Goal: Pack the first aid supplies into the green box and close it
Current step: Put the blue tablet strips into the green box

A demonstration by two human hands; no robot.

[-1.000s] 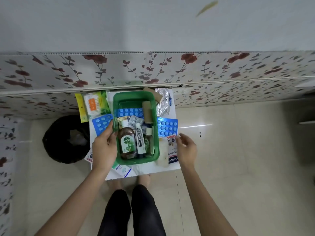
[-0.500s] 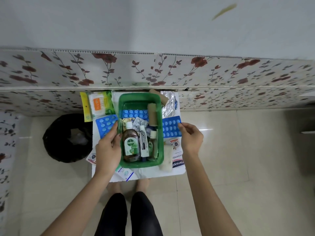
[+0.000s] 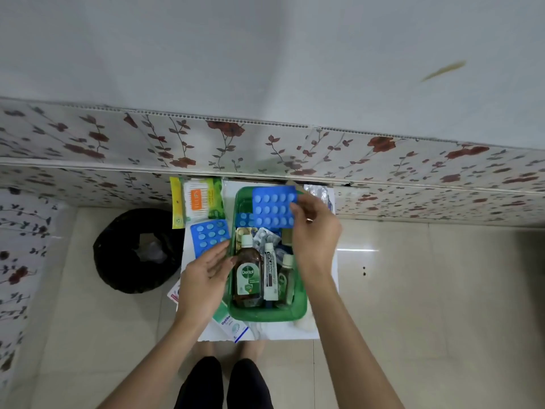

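Note:
The green box point(image 3: 267, 314) sits on a small white table point(image 3: 331, 293). Inside stand a brown Dettol bottle point(image 3: 247, 276), a white ointment tube point(image 3: 269, 273), a small bottle point(image 3: 285, 278) and foil strips. My right hand point(image 3: 315, 234) grips a blue blister pack point(image 3: 272, 209) by its right edge and holds it above the far half of the box. My left hand point(image 3: 205, 278) rests against the box's left wall with fingers apart, holding nothing. A second blue blister pack point(image 3: 208, 236) lies on the table just left of the box.
A cotton-bud packet point(image 3: 200, 200) and a yellow sachet point(image 3: 177, 202) lie at the table's back left. A white carton point(image 3: 233, 324) sits at the front left corner. A black bin point(image 3: 137, 250) stands on the floor to the left. A floral wall panel runs behind.
My right hand picked the blue blister pack up from the table right of the box and carried it left, over the box's far end. My left hand stayed at the box's left side.

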